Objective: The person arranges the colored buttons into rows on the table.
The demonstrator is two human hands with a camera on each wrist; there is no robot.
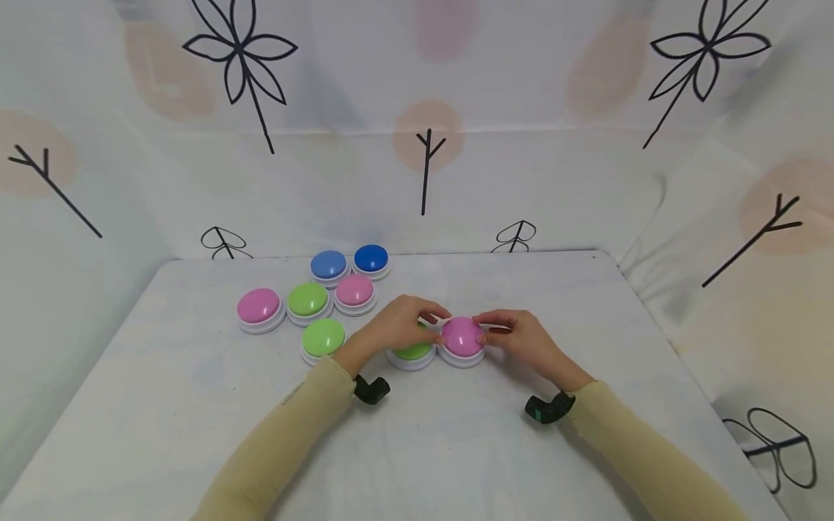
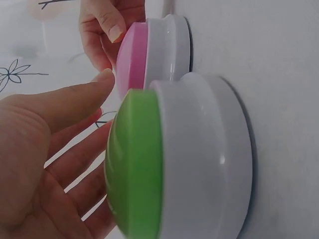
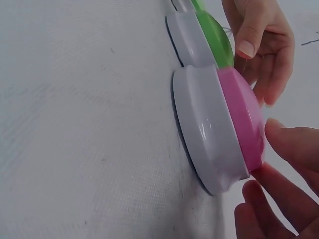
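A pink push button (image 1: 462, 336) on a white round base stands on the table between the two hands. My right hand (image 1: 531, 344) is at its right side, index finger and thumb at the edge of the pink dome. My left hand (image 1: 400, 323) reaches over a green push button (image 1: 413, 352), its fingertips near the pink button's left side. In the left wrist view the green button (image 2: 144, 164) stands beside the left palm, with the pink button (image 2: 133, 59) behind. In the right wrist view the right thumb (image 3: 289, 139) lies close to the pink dome (image 3: 245, 119).
Left of the hands stand more buttons: a pink one (image 1: 258, 307), a green one (image 1: 308, 300), another pink one (image 1: 355, 291) and a nearer green one (image 1: 323, 338). A light blue button (image 1: 329, 265) and a dark blue button (image 1: 371, 259) sit near the table's back edge (image 1: 443, 254).
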